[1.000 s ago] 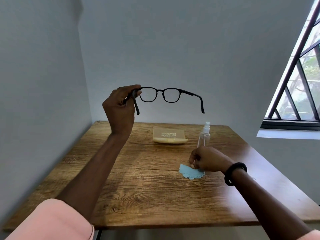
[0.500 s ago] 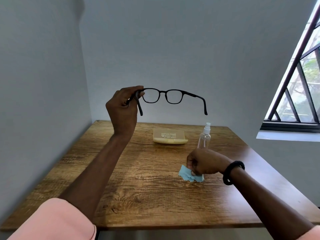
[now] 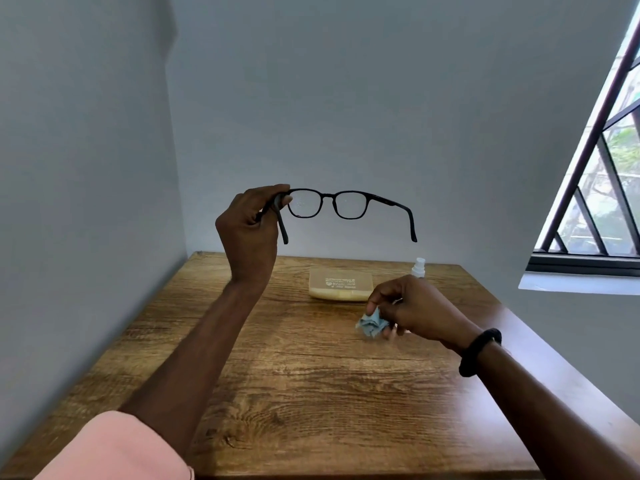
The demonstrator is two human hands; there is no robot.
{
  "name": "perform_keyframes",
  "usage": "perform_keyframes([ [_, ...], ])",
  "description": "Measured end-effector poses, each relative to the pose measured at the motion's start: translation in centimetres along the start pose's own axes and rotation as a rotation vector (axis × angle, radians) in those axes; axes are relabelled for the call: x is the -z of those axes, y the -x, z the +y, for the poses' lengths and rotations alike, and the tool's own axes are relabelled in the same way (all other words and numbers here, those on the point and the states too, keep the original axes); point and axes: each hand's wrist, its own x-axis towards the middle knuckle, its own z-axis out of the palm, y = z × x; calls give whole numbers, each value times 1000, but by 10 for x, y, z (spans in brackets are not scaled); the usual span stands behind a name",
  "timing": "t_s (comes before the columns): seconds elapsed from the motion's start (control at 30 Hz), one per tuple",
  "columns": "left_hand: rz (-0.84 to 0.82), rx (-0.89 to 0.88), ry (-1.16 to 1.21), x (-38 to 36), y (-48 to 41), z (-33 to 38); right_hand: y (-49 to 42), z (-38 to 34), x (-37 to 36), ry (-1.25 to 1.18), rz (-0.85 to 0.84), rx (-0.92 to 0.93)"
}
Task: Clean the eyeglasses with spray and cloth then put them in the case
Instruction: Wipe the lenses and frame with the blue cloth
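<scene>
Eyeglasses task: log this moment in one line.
left hand: holds eyeglasses | right hand: pinches cloth | case: shut

Case on the table toward the back, spray bottle just right of it

The person's left arm is reaching forward and up, forearm bare below a pink sleeve, wrist straight. The left hand is raised, its back facing the camera, thumb and forefinger pinching closed at the top with the other fingers curled in beneath. The right arm is stretching in from the lower right, lower than the left, wearing a black wristband. The right hand is hanging with knuckles up, its fingertips bunching together and pointing downward in a closed pinch.
</scene>
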Motion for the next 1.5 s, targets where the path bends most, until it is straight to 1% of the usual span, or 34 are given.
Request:
perform_keyframes([
  [0.2,4,-6,-7,-2,0,-2,10,-16,1,-101,168,81],
  [0.33,6,-10,-2,-3,2,-2,14,-23,-7,-243,249,119],
  [0.43,4,-23,-6,-2,3,0,16,-32,-14,-424,306,165],
  [0.5,0,-38,-16,-2,3,0,17,-39,-18,-458,390,203],
  [0.57,0,-53,-31,-2,2,1,15,-50,-23,-411,498,276],
  [0.63,7,-67,-41,-4,1,3,10,-63,-27,-341,603,395],
  [0.7,18,-81,-41,-8,-2,5,-1,-74,-27,-192,740,562],
  [0.77,26,-88,-43,-13,-4,5,-17,-81,-27,-52,865,675],
  [0.83,24,-86,-44,-19,-6,3,-33,-87,-27,21,954,720],
  [0.93,13,-81,-36,-29,-12,-1,-55,-94,-25,109,1065,724],
  [1.03,14,-88,-31,-36,-15,-6,-73,-92,-20,105,1121,681],
  [1.2,14,-118,-38,-39,-12,-12,-90,-86,-12,101,1163,640],
  [1.37,34,-86,-19,-40,-16,-19,-101,-86,-12,147,1147,617],
  [1.5,10,-117,-21,-39,-21,-21,-106,-90,-15,142,1124,641],
])
